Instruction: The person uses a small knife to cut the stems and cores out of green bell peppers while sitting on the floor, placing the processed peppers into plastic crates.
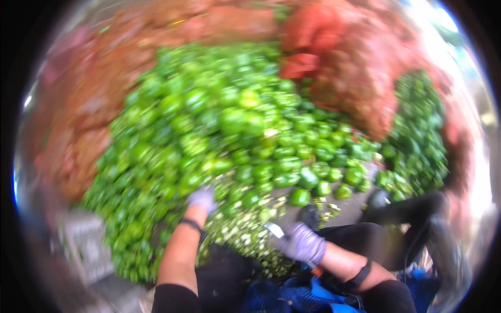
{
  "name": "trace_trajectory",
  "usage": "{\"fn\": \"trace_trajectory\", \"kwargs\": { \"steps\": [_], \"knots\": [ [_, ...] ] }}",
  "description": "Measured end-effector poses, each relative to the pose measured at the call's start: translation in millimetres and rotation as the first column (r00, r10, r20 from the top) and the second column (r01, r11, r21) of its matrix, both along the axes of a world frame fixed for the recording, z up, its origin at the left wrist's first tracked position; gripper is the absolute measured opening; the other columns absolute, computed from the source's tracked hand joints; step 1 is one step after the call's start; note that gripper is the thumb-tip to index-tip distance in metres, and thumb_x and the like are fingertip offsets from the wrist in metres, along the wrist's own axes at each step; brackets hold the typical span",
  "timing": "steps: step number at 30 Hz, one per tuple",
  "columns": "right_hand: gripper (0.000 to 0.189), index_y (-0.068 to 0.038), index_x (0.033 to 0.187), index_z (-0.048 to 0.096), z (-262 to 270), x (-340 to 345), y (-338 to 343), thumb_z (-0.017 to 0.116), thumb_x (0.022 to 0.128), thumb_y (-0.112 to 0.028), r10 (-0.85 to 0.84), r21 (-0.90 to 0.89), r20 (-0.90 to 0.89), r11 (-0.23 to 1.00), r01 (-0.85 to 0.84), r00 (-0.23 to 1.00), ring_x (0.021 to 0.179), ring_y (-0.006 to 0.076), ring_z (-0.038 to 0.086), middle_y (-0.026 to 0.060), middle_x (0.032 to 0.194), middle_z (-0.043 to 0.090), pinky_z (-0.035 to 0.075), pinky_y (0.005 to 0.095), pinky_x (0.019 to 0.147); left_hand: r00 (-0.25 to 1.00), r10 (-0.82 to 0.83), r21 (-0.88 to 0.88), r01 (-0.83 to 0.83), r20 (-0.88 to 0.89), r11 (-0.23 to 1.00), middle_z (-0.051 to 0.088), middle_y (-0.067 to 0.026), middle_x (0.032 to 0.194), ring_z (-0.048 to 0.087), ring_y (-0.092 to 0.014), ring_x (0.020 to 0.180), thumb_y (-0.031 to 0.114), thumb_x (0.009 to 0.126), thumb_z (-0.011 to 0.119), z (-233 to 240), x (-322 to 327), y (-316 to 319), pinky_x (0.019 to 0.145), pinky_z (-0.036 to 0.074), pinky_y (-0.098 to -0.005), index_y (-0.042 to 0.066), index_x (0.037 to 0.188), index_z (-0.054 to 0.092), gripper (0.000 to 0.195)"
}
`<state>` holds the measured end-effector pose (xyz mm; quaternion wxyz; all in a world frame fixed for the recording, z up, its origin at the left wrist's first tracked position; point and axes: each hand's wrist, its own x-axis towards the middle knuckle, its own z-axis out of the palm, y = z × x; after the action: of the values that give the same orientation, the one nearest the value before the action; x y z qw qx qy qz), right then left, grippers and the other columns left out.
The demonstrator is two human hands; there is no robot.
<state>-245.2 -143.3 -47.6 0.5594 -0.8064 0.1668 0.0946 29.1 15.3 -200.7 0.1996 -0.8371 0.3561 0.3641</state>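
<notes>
A big heap of green bell peppers [195, 101] spreads over the ground before me. My left hand [202, 198], in a light purple glove, reaches down at the near edge of the heap; its fingers are blurred, and whether they grip a pepper cannot be told. My right hand [299, 240], gloved alike, is closed around a tool whose flat metal blade [274, 230] shows, probably a knife. Between and below my hands lies a pile of cut pale-green pepper stem pieces [242, 234].
Full red mesh sacks [352, 74] stand at the back right, and more sacks [78, 117] line the left. A second pepper heap [417, 137] lies at the right, beside another person's dark-clothed leg [403, 211]. A pale crate [84, 246] is at lower left, blue mesh [297, 295] near my lap.
</notes>
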Motion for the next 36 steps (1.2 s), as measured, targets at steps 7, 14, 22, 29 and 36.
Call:
{"fn": "trace_trajectory", "kwargs": {
  "steps": [7,14,22,29,36],
  "knots": [
    [0.042,-0.006,0.119,0.054,-21,-4,-21,0.065,0.088,-0.033,-0.018,0.058,-0.259,0.998,0.034,0.966,0.073,0.0413,0.065,0.0232,0.08,0.065,0.053,0.0475,0.064,0.997,0.064,-0.106,-0.059,0.049,0.993,0.048,-0.0235,0.138,0.054,-0.037,0.12,0.031,0.065,0.083,-136,4,-13,0.098,0.048,-0.0447,0.019,0.149,0.033,0.099],
    [0.041,-0.004,0.114,0.052,-12,1,-40,0.067,0.084,-0.027,-0.212,0.109,-0.178,0.966,0.233,0.961,0.075,0.0417,0.064,0.0217,0.081,0.064,0.051,0.0483,0.066,0.799,0.313,0.002,-0.363,-0.513,0.932,0.067,-0.0183,0.11,0.065,-0.031,0.101,0.025,0.059,0.087,-79,41,-27,0.089,0.052,-0.0359,0.009,0.128,0.055,0.077],
    [0.036,-0.003,0.112,0.054,7,-1,-35,0.065,0.087,-0.026,-0.499,0.162,0.282,0.867,0.472,0.819,0.083,0.0393,0.063,0.0215,0.089,0.061,0.051,0.0458,0.073,0.7,-0.195,-0.386,-0.125,-0.688,0.914,0.061,-0.0138,0.121,0.058,-0.02,0.11,0.017,0.065,0.081,166,-6,-88,0.091,0.048,-0.0317,0.005,0.131,0.054,0.072],
    [0.03,-0.003,0.11,0.058,3,-14,-23,0.062,0.09,-0.026,-0.685,0.324,0.272,0.726,0.606,0.676,0.084,0.0335,0.063,0.0195,0.091,0.062,0.05,0.0423,0.076,0.825,-0.475,-0.8,0.046,-0.307,0.598,0.054,-0.0145,0.13,0.051,-0.032,0.122,0.035,0.075,0.077,213,-107,-96,0.102,0.043,-0.0405,0.004,0.14,0.043,0.08],
    [0.032,-0.004,0.109,0.059,-13,-19,-34,0.061,0.091,-0.031,-0.82,0.442,0.265,0.571,0.692,0.508,0.083,0.0357,0.063,0.0211,0.089,0.063,0.05,0.0429,0.075,0.336,0.031,-0.333,-0.94,-0.941,0.072,0.047,-0.0146,0.142,0.046,-0.026,0.129,0.035,0.084,0.068,155,-183,-78,0.108,0.035,-0.0433,0.008,0.144,0.039,0.072]
  ]
}}
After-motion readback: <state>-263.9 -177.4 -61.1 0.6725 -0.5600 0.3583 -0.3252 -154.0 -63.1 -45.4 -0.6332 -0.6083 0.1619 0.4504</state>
